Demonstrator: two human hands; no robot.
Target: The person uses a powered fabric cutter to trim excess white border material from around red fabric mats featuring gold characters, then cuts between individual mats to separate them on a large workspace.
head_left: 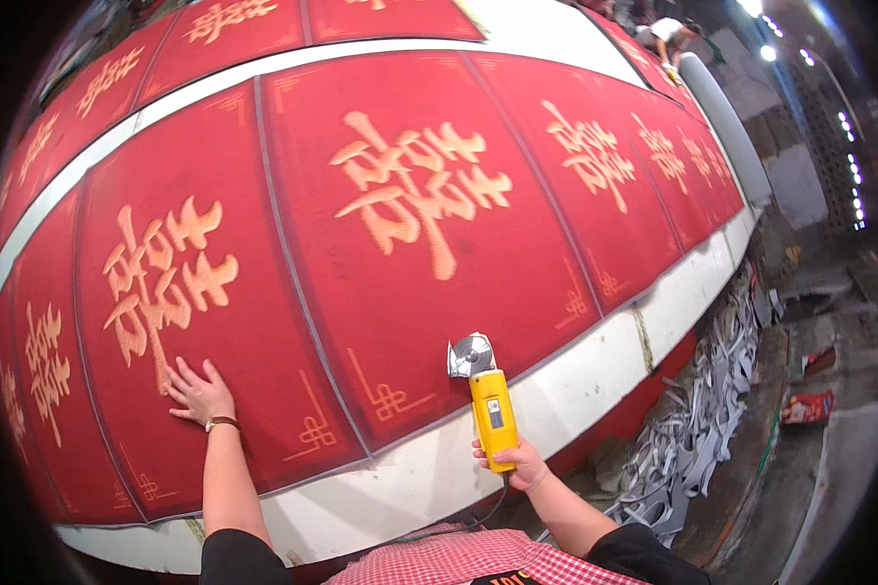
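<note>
My right hand is wrapped round the yellow body of a handheld electric rotary cutter. Its round metal blade head rests over the near edge of a long red printed carpet sheet. A dark cord runs down from the cutter's handle. Out to the left, my left hand lies flat on the carpet with fingers spread, at the foot of a large gold character. Grey lines divide the carpet into panels, each with a gold character and corner ornaments.
Under the carpet is a white tabletop. A second red printed sheet lies along the far side. At the far right, a person leans over the table near a grey roll. Grey offcuts are heaped on the floor at right.
</note>
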